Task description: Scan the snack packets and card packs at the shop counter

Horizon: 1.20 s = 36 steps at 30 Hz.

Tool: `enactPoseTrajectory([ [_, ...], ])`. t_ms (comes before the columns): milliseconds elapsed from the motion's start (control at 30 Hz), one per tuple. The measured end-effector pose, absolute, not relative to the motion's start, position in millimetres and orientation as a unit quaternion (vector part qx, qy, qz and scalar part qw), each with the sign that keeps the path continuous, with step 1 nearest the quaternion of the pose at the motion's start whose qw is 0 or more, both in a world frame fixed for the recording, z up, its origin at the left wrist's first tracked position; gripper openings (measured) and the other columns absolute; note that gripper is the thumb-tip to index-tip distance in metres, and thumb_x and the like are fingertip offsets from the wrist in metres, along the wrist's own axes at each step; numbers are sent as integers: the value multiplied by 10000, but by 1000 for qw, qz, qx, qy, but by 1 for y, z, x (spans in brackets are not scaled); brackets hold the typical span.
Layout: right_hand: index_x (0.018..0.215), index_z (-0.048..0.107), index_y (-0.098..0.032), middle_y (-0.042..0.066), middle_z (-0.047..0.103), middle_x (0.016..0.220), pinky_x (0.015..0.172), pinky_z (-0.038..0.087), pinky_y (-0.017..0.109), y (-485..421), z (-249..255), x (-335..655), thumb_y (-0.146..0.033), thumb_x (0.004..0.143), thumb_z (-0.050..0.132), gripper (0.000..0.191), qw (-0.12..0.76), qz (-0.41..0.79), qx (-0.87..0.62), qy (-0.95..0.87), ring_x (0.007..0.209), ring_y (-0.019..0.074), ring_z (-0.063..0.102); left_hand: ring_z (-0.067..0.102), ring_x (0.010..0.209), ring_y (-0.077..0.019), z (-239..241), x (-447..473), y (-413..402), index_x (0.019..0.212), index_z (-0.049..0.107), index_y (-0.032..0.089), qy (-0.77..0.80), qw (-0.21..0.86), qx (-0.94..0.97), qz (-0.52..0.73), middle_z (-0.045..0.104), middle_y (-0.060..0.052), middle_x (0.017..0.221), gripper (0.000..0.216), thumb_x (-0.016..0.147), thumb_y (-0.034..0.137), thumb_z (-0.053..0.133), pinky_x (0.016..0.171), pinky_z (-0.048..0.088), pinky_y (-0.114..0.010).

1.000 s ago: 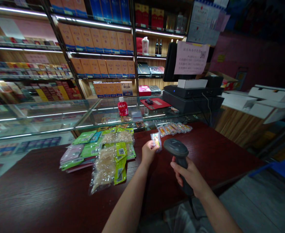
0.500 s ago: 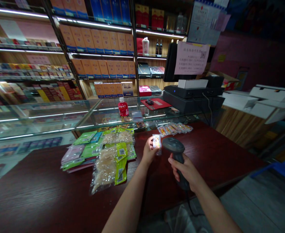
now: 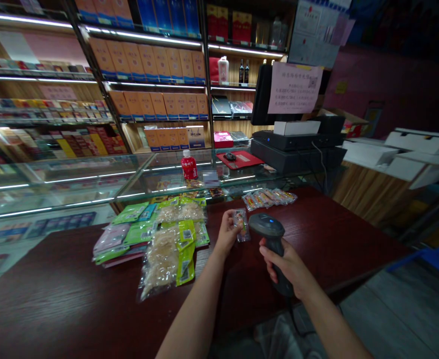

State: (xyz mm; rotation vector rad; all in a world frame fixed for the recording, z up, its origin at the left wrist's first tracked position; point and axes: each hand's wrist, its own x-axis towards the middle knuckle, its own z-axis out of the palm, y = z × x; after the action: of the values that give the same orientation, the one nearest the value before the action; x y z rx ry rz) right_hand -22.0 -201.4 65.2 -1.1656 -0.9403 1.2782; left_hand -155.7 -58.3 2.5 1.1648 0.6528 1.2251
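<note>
1. L hand (image 3: 226, 233), center of frame, is pinching a small clear-wrapped packet (image 3: 243, 232) btwn thumb & fingers; grip is looking narrow. Can't tell if the packet's lower edge is touching the table.
2. R hand (image 3: 285, 267), just right of center & lower, is wrapping round the handle of a dark handheld scanner (image 3: 267, 227), fingers closed on it.
3. Scanner head is sitting just right of the packet, apart from it; a blue light is glowing on top. Its cord (image 3: 296, 324) is hanging twd bottom of frame.
4. Dark red-brown table (image 3: 328, 244) is filling the lower middle, w/ both hands over it.
5. Row of small packets (image 3: 270, 198) is lying overlapped near the table's back edge, a bit above & right of the held one.
6. Left of the L hand, a big clear bag (image 3: 161, 262) of pale food w/ yellow-green label strip is lying flat; green & pink packets (image 3: 129, 214) are piling up next to it, farther left.
7. Glass counter (image 3: 129, 174) is running behind the table; a red bottle (image 3: 189, 165) w/ white cap is standing on it, approx mid-frame. Red mat (image 3: 242, 160) w/ a dark mouse (image 3: 230, 156) is lying right of that.
8. Upper right of center: monitor (image 3: 262, 94) is standing w/ a printed paper sign (image 3: 296, 89) covering part of it.
9. Orange boxes (image 3: 159, 62) are lining shelves, upper left of center.
10. White cartons (image 3: 425, 143) are sitting at far right.
</note>
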Motion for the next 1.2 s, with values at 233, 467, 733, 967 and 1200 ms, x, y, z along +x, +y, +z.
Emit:
enactPoseTrajectory([
  [233,993,510,-210,-107,491,512,321,308,168,-203,68,-23,-516,664,750,510,554,562,-488,-372,329,60,399,594,754,-145,-1,-155,-57,1127,438,234,284,620,507,526,605,-13,928,575,663,325,765,628,500,-245],
  [467,894,477,-219,-109,486,501,314,300,163,-202,69,-24,-496,687,743,437,549,576,-478,-372,325,58,399,621,893,-200,-1,-154,-50,1128,485,182,312,572,552,521,650,-67,1016,571,607,180,718,731,492,-272],
  [733,893,482,-224,-111,486,495,311,306,168,-189,64,-24,-511,663,755,459,551,593,-470,-352,330,63,399,619,909,-207,-1,-154,-51,1115,496,182,287,561,569,528,646,-68,1034,554,601,204,702,751,485,-295],
  [967,889,482,-224,-112,487,495,310,323,168,-175,58,-27,-512,628,783,492,553,610,-462,-330,342,62,397,605,1000,-212,4,-152,-57,1119,526,190,251,570,563,543,644,-66,1090,520,640,242,721,851,476,-318],
  [1200,889,490,-214,-108,490,493,309,334,172,-166,57,-28,-508,625,792,498,552,610,-463,-329,342,64,407,624,848,-159,3,-151,-60,1123,503,213,256,604,546,522,647,-35,1024,484,690,261,712,751,488,-273],
])
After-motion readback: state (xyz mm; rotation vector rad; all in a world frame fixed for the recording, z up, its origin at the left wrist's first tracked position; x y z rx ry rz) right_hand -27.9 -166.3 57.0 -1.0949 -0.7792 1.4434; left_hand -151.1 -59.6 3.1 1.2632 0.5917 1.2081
